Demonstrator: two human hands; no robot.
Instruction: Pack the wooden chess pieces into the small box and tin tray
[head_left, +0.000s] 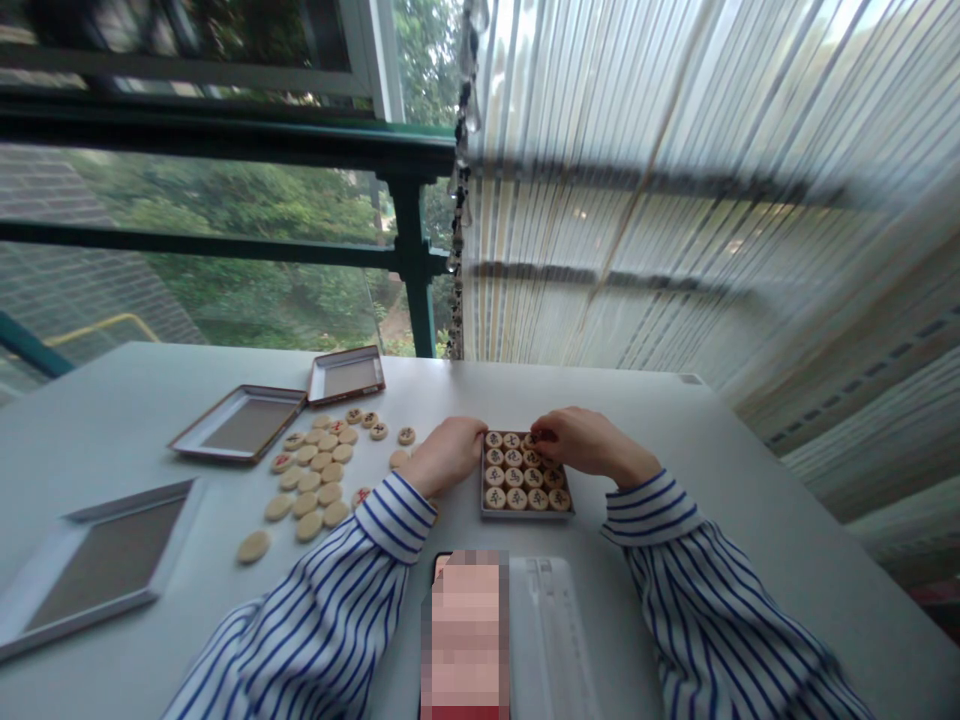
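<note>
A large tray [105, 565] lay at the left of the counter [210, 572], with a second tray [251, 425] and a small tray [346, 378] farther back. Right of these spread the loose discs [329, 494], most with plain faces up. Some lay right by the left sleeve [390, 515], so a careless sweep of that forearm could have scattered them.

The left hand [448, 450] stood at the left wall of the box [526, 515], fingers curled, their tips at its back corner; I could not tell whether they pinched the wall. The box rested on the counter between both hands, packed with rows of discs marked in dark characters. An uneven push from the two sides might have skewed it.

The right hand [589, 440] bent over the back right corner, fingertips at a back-row disc; whether they pinched or merely pressed it did not show. Because the fingers covered that corner, a tilted disc there might have gone unnoticed, and pressing hard could have jammed it against its tightly set neighbours.
</note>
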